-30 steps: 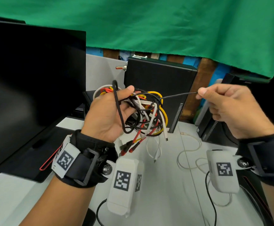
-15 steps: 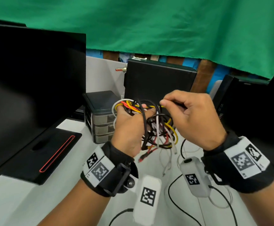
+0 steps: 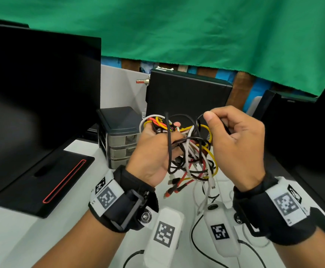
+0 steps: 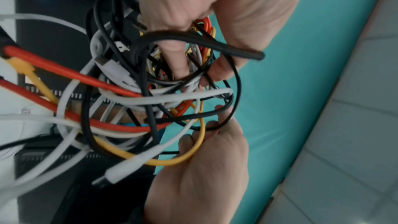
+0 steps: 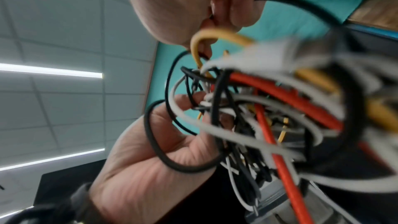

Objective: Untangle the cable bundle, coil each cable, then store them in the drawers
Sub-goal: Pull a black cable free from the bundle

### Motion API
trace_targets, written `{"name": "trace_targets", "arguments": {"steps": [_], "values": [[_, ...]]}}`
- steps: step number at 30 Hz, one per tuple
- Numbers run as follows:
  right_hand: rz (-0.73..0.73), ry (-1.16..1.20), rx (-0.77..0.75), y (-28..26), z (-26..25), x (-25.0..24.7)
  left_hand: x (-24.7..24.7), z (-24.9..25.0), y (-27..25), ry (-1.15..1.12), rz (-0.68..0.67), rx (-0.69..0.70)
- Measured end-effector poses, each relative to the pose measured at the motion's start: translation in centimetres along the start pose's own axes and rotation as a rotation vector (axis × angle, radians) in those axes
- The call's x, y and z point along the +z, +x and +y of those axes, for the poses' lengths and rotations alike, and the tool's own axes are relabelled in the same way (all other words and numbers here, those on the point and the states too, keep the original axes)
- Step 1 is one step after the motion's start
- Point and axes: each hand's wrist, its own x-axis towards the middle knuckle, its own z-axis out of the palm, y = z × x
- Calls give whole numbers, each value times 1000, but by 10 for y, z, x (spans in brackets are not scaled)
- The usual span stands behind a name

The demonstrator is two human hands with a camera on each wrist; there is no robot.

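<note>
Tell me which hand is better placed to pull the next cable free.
The right hand, probably: it already pinches a black cable, while the left hand grips the cable bundle.

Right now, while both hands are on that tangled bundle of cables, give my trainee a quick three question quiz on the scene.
1. True or false: the left hand grips the tangled bundle of black, white, red and yellow cables.
2. What does the right hand pinch? A) a thin black cable B) a red cable C) a white plug
3. Fill in: the small grey three-drawer plastic cabinet stands behind the ____ hand, its drawers closed.

Key: 1 true; 2 A; 3 left.
</note>
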Motion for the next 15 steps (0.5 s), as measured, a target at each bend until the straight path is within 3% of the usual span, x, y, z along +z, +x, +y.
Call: {"name": "trace_targets", "arguments": {"steps": [3,6,9,11,13,15], "values": [[82,-44,20,-1,5,4,3,-11,-2,32,-62,-55],[80,-90,27,-3,11,3,2,-11,2,44,-39,-16],[128,-55,30,2,11,-10,-12,5,16,-67,21,10],[143,-16,32,11,11,-26,-23,22,20,-157,-44,-80],[16,-66,48,21,15,-42,-31,38,17,-174,-117,-130],[-206,-257,121,36,27,-54,-32,50,12,-133,-57,-55]]}}
